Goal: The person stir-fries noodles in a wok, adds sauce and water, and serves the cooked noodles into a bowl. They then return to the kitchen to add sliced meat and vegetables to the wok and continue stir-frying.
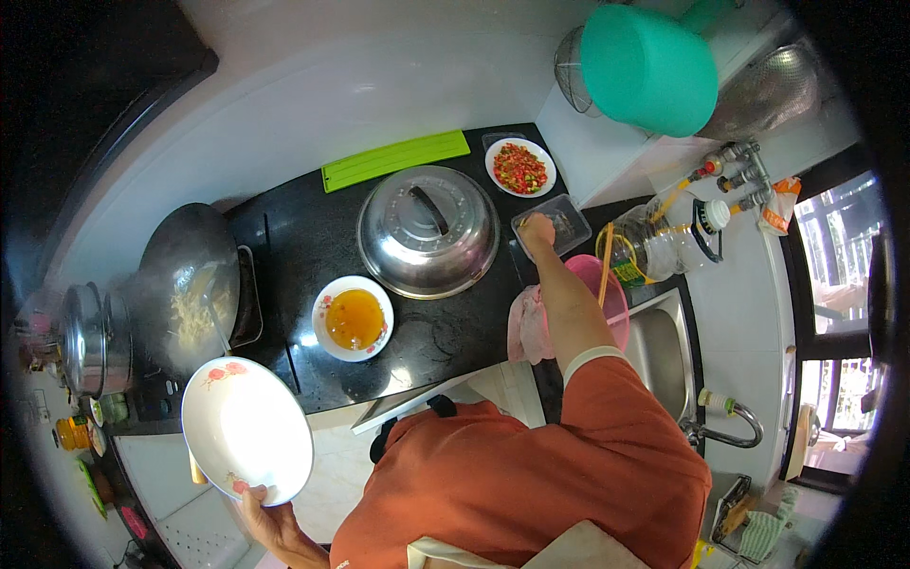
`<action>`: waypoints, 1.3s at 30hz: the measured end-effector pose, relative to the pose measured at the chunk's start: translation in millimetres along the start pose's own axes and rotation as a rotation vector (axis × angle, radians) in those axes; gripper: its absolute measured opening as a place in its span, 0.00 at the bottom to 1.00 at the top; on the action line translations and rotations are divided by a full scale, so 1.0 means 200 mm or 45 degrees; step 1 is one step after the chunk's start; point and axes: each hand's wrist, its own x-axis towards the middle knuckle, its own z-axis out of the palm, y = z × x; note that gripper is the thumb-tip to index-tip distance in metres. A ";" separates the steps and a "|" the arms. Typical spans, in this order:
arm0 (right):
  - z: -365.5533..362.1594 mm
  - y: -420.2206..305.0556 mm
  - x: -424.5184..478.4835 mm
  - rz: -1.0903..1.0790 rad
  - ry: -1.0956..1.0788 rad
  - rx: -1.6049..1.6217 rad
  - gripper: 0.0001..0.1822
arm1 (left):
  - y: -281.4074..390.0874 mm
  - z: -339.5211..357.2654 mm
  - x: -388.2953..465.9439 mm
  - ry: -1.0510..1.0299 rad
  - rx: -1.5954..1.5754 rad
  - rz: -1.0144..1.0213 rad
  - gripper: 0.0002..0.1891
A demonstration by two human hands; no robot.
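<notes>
My left hand grips the rim of a white bowl with red flower prints, tilted in front of the stove. My right hand reaches into a clear plastic container at the back of the counter; what its fingers touch is hidden. Behind it stands a white bowl of chopped red and green peppers. A flowered bowl of amber liquid sits left of a domed steel lid. At the left, a wok holds pale shredded food and a spatula, with steam rising.
A steel pot stands left of the wok. A green board leans along the wall. On the right are a pink basin with chopsticks, a pink cloth, a large plastic bottle and a steel sink. A turquoise container hangs above.
</notes>
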 end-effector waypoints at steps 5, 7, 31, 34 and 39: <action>0.03 0.05 0.02 -0.106 0.118 -0.037 0.13 | 0.00 -0.05 0.01 0.018 -0.027 -0.025 0.35; -0.03 0.06 0.06 -0.085 -0.086 0.000 0.12 | -0.01 -0.09 0.02 0.029 -0.042 -0.004 0.33; -0.16 -1.87 -1.53 -1.011 -1.223 1.042 0.08 | 0.54 -0.92 0.27 0.087 -0.376 0.249 0.33; 0.08 -2.16 -1.67 -1.140 -1.235 0.766 0.11 | 0.59 -1.11 0.32 0.209 -0.368 0.287 0.32; 0.35 -2.32 -1.82 -1.234 -0.880 0.600 0.18 | 0.67 -1.33 0.39 0.343 -0.407 0.282 0.33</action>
